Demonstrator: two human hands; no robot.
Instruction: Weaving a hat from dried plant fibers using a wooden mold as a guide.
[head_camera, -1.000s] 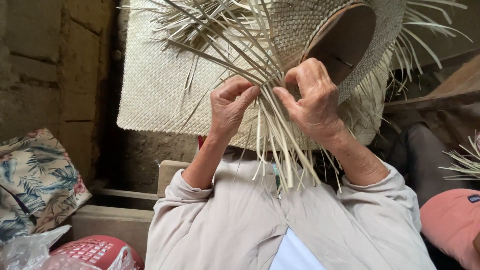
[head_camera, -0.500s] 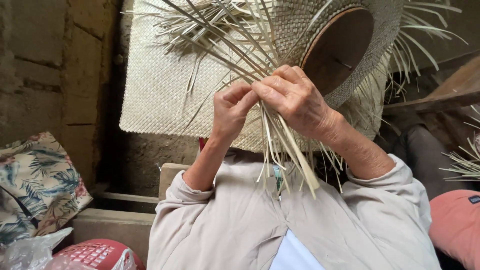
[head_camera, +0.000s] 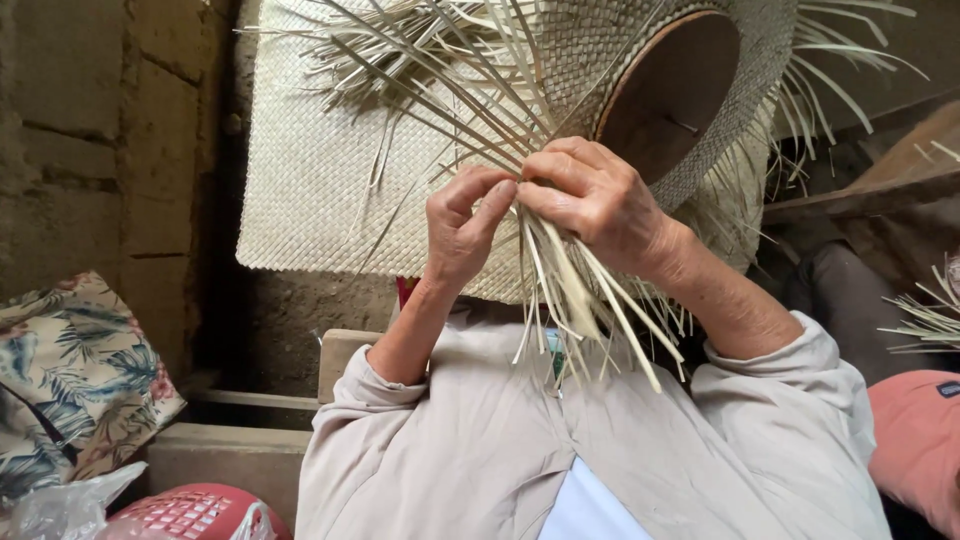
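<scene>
Up close, both hands' fingers (head_camera: 560, 190) pinch flat, pale straw strips (head_camera: 560, 290) (stiff, splayed) beside finely woven hat (head_camera: 640, 40).

A low wooden bench (head_camera: 240, 455) runs along the stone wall (head_camera: 90, 150). A flower-print cushion (head_camera: 70, 380) seems to rest at its left end, with a red plastic basket (head_camera: 190, 512) and clear bag (head_camera: 60, 510) just in front.

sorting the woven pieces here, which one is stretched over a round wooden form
The domed hat weave at upper right, wrapped over the dark round wooden block. The other piece, the woven mat at left, is flat and square-edged.
</scene>
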